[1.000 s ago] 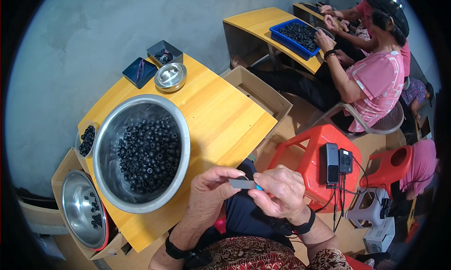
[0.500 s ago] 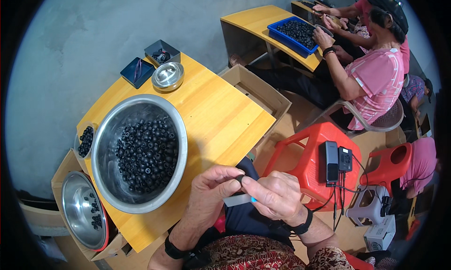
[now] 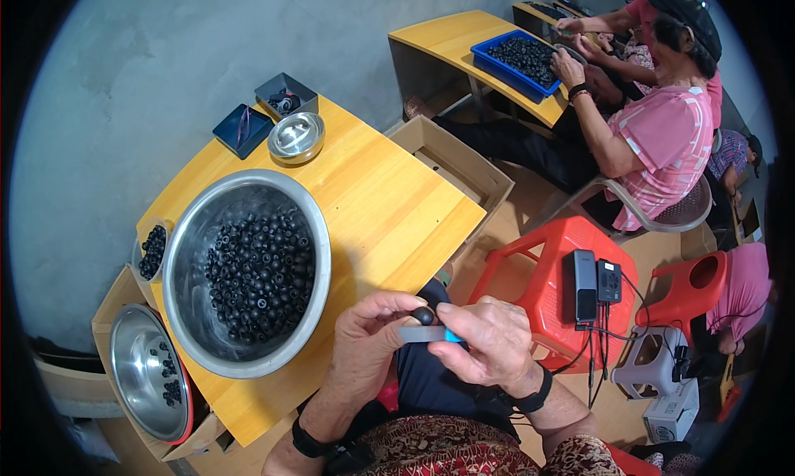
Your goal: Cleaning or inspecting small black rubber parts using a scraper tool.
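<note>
In front of my lap, my left hand point(image 3: 364, 335) pinches a small round black part point(image 3: 423, 315), smooth like rubber, between thumb and fingertips. My right hand point(image 3: 489, 339) grips a flat grey blade point(image 3: 418, 334) by its blue end; the blade lies level just below the black part, pointing toward my left thumb. Whether blade and part touch I cannot tell. To the left on the wooden table point(image 3: 389, 203) stands a large steel bowl point(image 3: 178, 310) heaped with similar black parts point(image 3: 261, 269).
Behind the bowl are a lidded steel dish point(image 3: 296, 137) and two dark trays point(image 3: 243, 130). A steel basin point(image 3: 132, 385) with a few black parts sits low at left. On a red stool point(image 3: 538, 302) to my right lie cabled devices point(image 3: 585, 286). Co-workers point(image 3: 662, 145) sit farther right.
My right hand has opened its thumb away from the black part and lowered slightly. The part now shows its round side, and the blade has turned level.
</note>
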Available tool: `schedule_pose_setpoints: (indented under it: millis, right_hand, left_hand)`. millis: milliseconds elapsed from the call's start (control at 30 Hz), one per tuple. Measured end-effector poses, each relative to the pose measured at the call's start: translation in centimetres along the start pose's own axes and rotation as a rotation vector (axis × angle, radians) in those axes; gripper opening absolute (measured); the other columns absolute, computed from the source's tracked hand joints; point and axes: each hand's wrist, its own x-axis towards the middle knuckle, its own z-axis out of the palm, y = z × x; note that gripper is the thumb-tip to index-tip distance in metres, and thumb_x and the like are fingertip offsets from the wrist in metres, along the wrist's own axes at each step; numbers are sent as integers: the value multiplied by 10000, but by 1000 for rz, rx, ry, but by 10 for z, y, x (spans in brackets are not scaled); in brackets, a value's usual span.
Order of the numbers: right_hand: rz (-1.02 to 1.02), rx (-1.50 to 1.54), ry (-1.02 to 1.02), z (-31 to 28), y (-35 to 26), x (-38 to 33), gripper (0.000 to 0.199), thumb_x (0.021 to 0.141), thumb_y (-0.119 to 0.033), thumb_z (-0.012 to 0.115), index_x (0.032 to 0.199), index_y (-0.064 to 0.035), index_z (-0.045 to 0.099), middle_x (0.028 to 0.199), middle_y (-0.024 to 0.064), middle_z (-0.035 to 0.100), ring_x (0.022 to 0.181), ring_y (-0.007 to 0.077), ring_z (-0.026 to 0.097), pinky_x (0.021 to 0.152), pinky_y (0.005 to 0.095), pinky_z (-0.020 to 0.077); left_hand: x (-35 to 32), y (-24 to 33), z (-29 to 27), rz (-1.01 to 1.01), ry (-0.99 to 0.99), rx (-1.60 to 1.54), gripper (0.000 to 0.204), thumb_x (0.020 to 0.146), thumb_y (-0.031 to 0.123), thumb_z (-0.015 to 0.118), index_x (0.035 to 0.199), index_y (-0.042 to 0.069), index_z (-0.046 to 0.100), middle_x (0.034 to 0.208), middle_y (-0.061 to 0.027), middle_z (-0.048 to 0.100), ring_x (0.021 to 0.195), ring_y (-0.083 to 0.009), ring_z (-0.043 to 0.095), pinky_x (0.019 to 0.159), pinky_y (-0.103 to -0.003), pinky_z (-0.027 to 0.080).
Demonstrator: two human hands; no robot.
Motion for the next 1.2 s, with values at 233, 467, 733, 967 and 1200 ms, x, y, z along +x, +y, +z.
schedule_pose_setpoints:
  millis: [233, 467, 733, 967, 1200]
  right_hand:
    - [-32, 20, 20, 3, 4, -1, 285, 735, -103, 795, 960, 15, 667, 729, 81, 643, 564, 182, 611, 478, 280, 477]
    - [-24, 6, 21, 3, 6, -2, 277, 736, -105, 794, 953, 16, 671, 726, 78, 631, 560, 187, 605, 475, 281, 474]
    - [-23, 9, -3, 3, 6, -2, 279, 729, -107, 798, 949, 15, 677, 720, 74, 617, 551, 184, 597, 466, 280, 468]
    - [-29, 13, -9, 4, 5, -2, 290, 715, -85, 799, 958, 16, 679, 712, 70, 613, 555, 180, 596, 464, 283, 465]
    - [-16, -22, -9, 6, 7, -4, 321, 691, -82, 814, 968, 9, 680, 728, 61, 606, 565, 180, 594, 473, 283, 467]
  left_hand:
    - [0, 2, -4, 34, -35, -5, 242, 838, 65, 705, 1053, -10, 623, 963, -107, 676, 783, -130, 629, 692, -236, 500]
    - [-1, 1, 3, 64, 21, 73, 241, 828, 107, 729, 1026, 12, 628, 926, -103, 680, 680, -101, 620, 524, -183, 483]
    - [-1, -1, 0, 58, 30, 93, 241, 829, 108, 730, 1021, 15, 619, 932, -104, 682, 710, -97, 629, 526, -167, 482]
    - [1, -3, -3, 70, 29, 86, 254, 822, 125, 743, 1012, 18, 612, 924, -106, 674, 685, -89, 614, 525, -172, 477]
    - [1, -5, -2, 48, 53, 58, 249, 820, 118, 745, 1005, 19, 611, 922, -88, 669, 683, -83, 609, 531, -167, 469]
